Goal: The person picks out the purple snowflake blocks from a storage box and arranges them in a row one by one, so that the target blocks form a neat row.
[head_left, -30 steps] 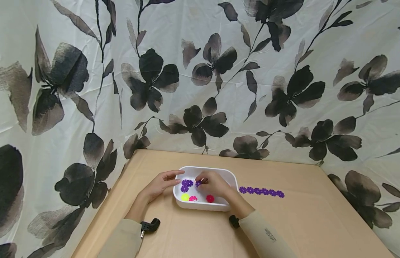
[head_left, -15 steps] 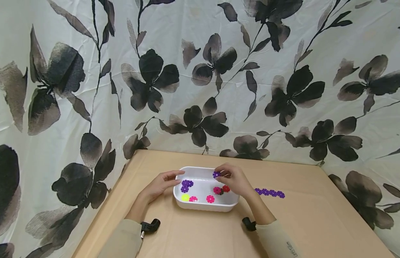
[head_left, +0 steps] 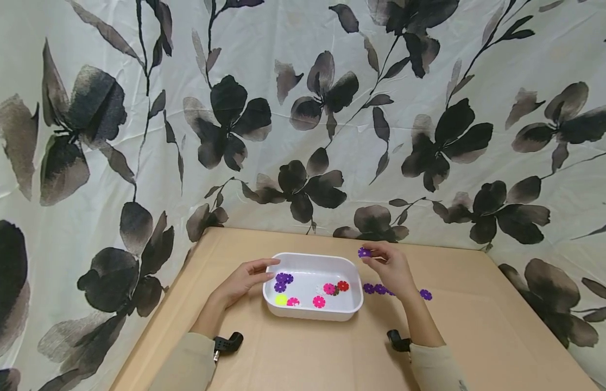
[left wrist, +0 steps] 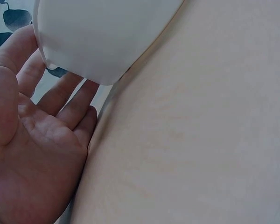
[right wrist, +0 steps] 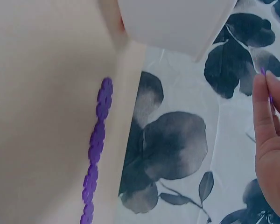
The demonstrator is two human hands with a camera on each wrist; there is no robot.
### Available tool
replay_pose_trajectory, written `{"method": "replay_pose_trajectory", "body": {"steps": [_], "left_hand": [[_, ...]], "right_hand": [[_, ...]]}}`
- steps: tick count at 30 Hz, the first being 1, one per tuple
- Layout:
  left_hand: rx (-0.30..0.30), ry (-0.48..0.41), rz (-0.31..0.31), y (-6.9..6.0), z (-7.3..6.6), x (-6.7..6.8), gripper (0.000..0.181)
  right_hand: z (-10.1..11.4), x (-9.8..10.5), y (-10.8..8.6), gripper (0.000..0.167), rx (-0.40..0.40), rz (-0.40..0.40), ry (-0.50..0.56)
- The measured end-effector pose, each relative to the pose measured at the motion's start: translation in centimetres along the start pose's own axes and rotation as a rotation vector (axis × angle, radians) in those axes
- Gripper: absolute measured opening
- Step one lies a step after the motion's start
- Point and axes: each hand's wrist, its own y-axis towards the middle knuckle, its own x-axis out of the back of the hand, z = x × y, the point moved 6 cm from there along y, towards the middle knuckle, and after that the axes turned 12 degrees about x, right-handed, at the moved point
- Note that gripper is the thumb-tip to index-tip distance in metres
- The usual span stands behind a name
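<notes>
My left hand point(head_left: 243, 279) holds the left end of a white plastic tray point(head_left: 316, 312), thumb and forefinger at its rim. The tray's outer wall point(left wrist: 102, 42) hides some fingertips in the left wrist view. Above the table beyond the tray's right end, my right hand point(head_left: 392, 267) pinches a purple flower-shaped disc point(head_left: 364, 252) between thumb and fingers. The right wrist view shows this disc edge-on, as a thin purple sliver. Below that hand lies a row of purple flower discs point(head_left: 379, 289), partly covered by it in the head view.
Inside the tray are a purple disc cluster point(head_left: 281, 283), a yellow disc point(head_left: 281, 299), pink discs point(head_left: 319, 301) and a red disc point(head_left: 343, 285). A tan-covered table point(head_left: 479, 326) lies beneath. Behind it hangs a floral cloth point(head_left: 371, 163).
Out of the tray and to the right, my right hand has carried a purple flower disc, uncovering pink and red discs. The left hand stays at the tray's left end.
</notes>
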Motion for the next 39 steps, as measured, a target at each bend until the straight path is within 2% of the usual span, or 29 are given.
{"method": "replay_pose_trajectory", "body": {"steps": [6,13,19,26,39], "left_hand": [[0.008,-0.007,-0.006,-0.1,0.1,0.0,0.053],[0.010,-0.017,-0.004,0.1,0.0,-0.1,0.055],[0.004,-0.006,-0.017,0.3,0.2,-0.2,0.051],[0.000,-0.005,-0.025,0.5,0.1,-0.4,0.052],[0.000,-0.009,-0.018,0.5,0.3,-0.5,0.055]], "right_hand": [[-1.3,1.9,-0.5,0.031,-0.043,-0.071,0.006],[-3.2,5.1,-1.4,0.035,-0.090,-0.133,-0.024],[-4.9,7.5,-2.4,0.038,-0.147,-0.134,-0.030],[-6.8,9.9,-3.5,0.043,-0.203,-0.144,0.012],[-8.9,11.8,-5.4,0.046,-0.266,-0.094,-0.014]]}}
